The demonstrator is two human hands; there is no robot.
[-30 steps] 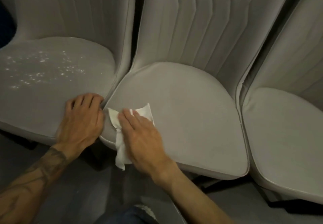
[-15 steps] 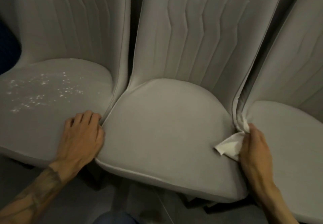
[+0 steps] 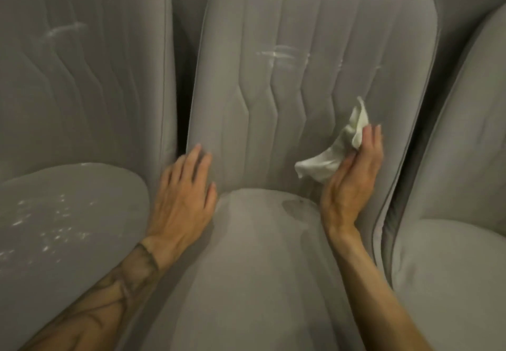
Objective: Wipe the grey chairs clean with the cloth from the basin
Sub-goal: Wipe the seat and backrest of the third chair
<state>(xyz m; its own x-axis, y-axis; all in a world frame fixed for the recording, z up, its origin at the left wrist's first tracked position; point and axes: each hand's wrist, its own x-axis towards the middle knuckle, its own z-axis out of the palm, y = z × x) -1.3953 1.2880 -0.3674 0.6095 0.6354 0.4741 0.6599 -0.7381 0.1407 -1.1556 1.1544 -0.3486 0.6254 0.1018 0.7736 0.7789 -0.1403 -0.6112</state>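
1. The white crumpled cloth [image 3: 336, 148] is lying against the lower right part of the backrest of the middle grey padded chair [image 3: 301, 35], a little right of the centre of the frame. One loose corner is pointing up and another is hanging to the left, just above the seat.
2. The right hand [image 3: 353, 178] is holding this cloth. The thumb is pinching it against the palm side, while the fingers [image 3: 369, 142] are standing nearly straight and pointing up. The hand is showing its edge to the camera and is pressing the cloth toward the backrest.
3. The left hand [image 3: 183, 200] is resting flat, with the fingers spread and straight, on the lower left edge of the same backrest, where it is meeting the seat. It is holding nothing. Its tattooed forearm [image 3: 109, 296] is coming in from the lower left corner of the frame.
4. On the middle backrest, thin white streaks [image 3: 284, 54] are showing in the upper centre of the frame, well above the cloth. A darker patch [image 3: 295, 205] is showing at the back of the middle seat, between the two hands.
5. The left grey padded chair [image 3: 82, 90] is standing just beside the middle one, filling the left side of the frame. Small white specks [image 3: 49, 222] are lying scattered over its seat, and a faint white streak is showing on its backrest.
6. The right grey padded chair [image 3: 451, 268] is filling the right edge of the frame, close beside the middle chair.
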